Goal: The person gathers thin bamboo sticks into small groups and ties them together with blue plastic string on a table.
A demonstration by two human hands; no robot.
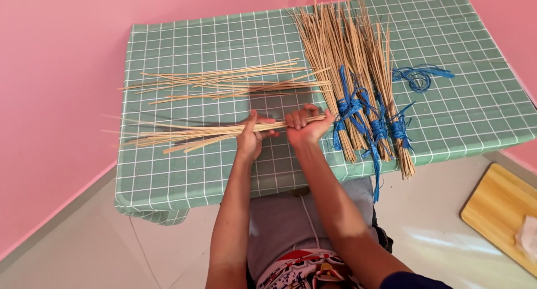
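Nearest me, both forearms reach up over my lap to the green checked tablecloth (168, 177). I see the left hand (250, 139) and right hand (305, 127) side by side, fists wrapped tight around one thin bundle of pale straw sticks (190, 135) lying across the table. Beyond lie loose pale sticks (224, 82), then blue-tied stick bundles (358, 82) and a blue cord coil (418, 76)
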